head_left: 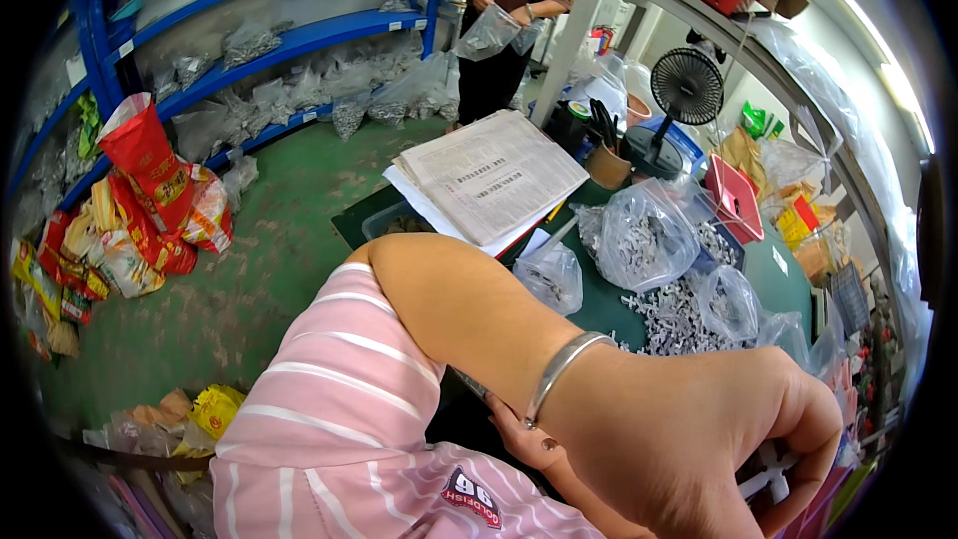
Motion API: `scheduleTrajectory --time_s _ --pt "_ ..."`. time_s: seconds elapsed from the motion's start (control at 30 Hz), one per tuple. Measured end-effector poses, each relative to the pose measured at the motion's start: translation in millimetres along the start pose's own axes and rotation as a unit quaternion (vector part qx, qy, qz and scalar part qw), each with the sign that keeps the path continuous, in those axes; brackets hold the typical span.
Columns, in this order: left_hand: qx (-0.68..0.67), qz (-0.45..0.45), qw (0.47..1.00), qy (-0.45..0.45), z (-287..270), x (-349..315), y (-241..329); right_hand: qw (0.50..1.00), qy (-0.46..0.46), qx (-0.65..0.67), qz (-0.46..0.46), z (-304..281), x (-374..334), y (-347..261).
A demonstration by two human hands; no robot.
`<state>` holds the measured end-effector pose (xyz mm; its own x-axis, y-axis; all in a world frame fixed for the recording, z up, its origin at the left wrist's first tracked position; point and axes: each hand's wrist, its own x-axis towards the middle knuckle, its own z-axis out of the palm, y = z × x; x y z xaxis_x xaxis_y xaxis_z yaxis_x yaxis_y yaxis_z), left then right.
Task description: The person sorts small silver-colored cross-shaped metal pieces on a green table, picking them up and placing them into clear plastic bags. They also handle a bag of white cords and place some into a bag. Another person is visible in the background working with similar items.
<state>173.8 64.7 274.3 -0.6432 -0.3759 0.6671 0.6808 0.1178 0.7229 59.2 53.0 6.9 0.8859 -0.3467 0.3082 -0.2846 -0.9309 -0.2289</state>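
Note:
My left arm, in a pink and white striped sleeve with a silver bangle (559, 371) at the wrist, reaches across to the lower right. My left hand (689, 429) is closed, its curled fingers around a small white plastic piece (768, 484). Below the bangle my right hand (529, 444) shows only in part, close to my body. A small shiny round thing (549, 444) is on or at its fingers; whether the hand grips anything is hidden. Just beyond my left hand lies a pile of small grey metal parts (679, 319) on the green table (768, 284).
Clear bags of parts (649, 235), a newspaper stack (489, 175), a black fan (687, 90) and a pink basket (733, 198) are on the table. Another person (514, 20) stands beyond, holding a plastic bag. Blue shelves (269, 50) and red sacks (150, 190) occupy the left.

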Motion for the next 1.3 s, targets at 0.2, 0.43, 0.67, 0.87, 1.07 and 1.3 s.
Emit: scheduleTrajectory --time_s 0.2,0.43,0.67,0.87,1.07,1.3 --pt "0.052 0.004 0.999 -0.004 6 2 17 1.0 -0.001 -0.017 -0.014 -8 -1 1" --pt "0.053 0.028 0.998 0.017 2 8 14 1.0 0.001 -0.014 -0.025 -10 2 5" --pt "0.026 0.04 0.999 0.014 2 21 5 1.0 0.0 -0.012 -0.025 -12 -1 7" --pt "0.016 0.057 0.997 0.041 -3 19 -2 1.0 -0.005 -0.014 -0.011 -15 0 4" --pt "0.011 0.071 0.996 0.061 -7 17 -4 0.998 0.022 -0.015 -0.054 -24 6 9" --pt "0.0 0.085 0.994 0.076 -11 14 -9 0.998 0.041 0.001 -0.056 -11 -2 13"
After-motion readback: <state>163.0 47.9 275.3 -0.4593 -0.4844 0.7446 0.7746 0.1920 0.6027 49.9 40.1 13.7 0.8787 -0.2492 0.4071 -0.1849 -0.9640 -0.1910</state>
